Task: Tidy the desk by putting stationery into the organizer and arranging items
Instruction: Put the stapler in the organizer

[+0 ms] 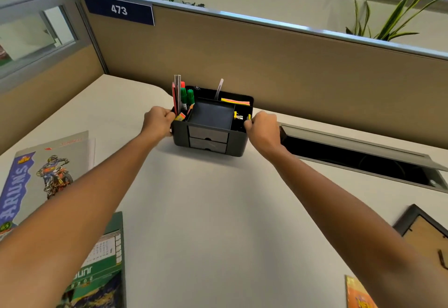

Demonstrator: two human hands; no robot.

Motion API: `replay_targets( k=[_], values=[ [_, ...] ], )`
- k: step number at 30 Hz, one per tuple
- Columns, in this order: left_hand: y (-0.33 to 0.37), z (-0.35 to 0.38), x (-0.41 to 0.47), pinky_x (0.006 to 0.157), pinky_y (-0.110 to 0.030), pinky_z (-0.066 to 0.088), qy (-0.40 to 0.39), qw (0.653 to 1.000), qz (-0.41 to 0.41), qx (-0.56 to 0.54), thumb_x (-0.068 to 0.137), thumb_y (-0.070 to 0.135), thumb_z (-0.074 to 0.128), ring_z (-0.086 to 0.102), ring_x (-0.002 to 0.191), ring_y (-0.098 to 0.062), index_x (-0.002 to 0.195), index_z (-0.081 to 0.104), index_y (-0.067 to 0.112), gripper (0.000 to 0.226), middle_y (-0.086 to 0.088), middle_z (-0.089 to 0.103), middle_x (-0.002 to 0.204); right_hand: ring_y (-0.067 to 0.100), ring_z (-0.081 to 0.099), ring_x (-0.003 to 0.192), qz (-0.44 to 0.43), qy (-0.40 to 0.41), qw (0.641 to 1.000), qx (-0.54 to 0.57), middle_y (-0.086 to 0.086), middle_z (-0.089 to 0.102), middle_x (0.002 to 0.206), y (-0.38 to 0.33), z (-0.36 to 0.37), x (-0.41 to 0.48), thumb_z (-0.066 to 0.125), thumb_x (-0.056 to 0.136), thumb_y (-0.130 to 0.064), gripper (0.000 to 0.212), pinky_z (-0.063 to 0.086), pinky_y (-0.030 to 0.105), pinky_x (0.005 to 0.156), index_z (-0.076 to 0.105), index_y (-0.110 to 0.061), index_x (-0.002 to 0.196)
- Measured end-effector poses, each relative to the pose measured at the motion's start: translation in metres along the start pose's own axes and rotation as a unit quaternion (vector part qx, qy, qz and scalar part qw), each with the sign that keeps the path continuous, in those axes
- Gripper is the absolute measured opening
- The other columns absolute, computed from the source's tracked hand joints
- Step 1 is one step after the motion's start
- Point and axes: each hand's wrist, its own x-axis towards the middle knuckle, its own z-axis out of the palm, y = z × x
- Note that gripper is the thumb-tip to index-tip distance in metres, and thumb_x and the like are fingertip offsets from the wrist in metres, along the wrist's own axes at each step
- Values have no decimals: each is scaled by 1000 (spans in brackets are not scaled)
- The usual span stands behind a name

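Observation:
A black desk organizer [209, 144] with two grey drawers stands on the white desk near the partition. Green markers [187, 96], a ruler and pencils stick up from its left compartment. Sticky notes [235, 101] and a pen [219, 88] sit at its back right, and small yellow clips [238, 115] lie in the right compartment. My left hand [157, 121] grips the organizer's left side, and my right hand [263, 128] grips its right side. Both arms are stretched forward.
A motorbike-cover notebook [43, 176] and a green calendar [101, 269] lie at the left. A dark picture frame [421, 232] and an orange booklet [358, 295] lie at the right. An open cable trough [358, 159] runs right of the organizer. The tan partition [242, 60] stands behind.

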Motion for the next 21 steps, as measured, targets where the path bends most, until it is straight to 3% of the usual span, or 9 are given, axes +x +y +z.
replay_targets(
  k=[2,5,10,16,21],
  values=[
    [0,-5,18,71,-44,58,0,1000,-3,10,90,7,46,55,72,-28,81,62,0,20,-17,55,81,17,32,46,1,-7,1000,-9,6,36,53,-9,6,14,52,87,-10,25,20,28,41,48,-1,64],
    [2,-7,42,73,-46,58,1,1000,-9,17,91,6,46,58,75,-32,85,64,-6,22,-19,57,83,20,38,50,5,-12,1000,1,5,39,57,-16,19,35,52,87,-9,28,24,26,42,44,-2,61],
    [-1,-5,76,75,-53,56,6,1000,-18,13,93,7,46,63,93,-43,89,64,-11,25,-27,63,100,25,49,60,5,-23,1000,16,11,52,69,-23,39,64,55,90,-12,26,31,25,45,49,-3,66],
    [-7,3,104,79,-54,55,2,1000,-16,-2,95,8,46,60,99,-41,88,64,-4,23,-24,63,107,23,47,60,2,-11,1000,8,4,43,61,-27,55,85,54,91,-11,22,30,24,46,50,-2,72],
    [-9,6,126,80,-53,55,-12,1000,-6,-13,95,9,45,59,101,-41,83,62,-1,23,-25,63,103,26,50,66,28,12,1000,-5,8,49,73,-31,62,99,55,91,-13,19,36,28,58,51,-4,75]
  ],
)
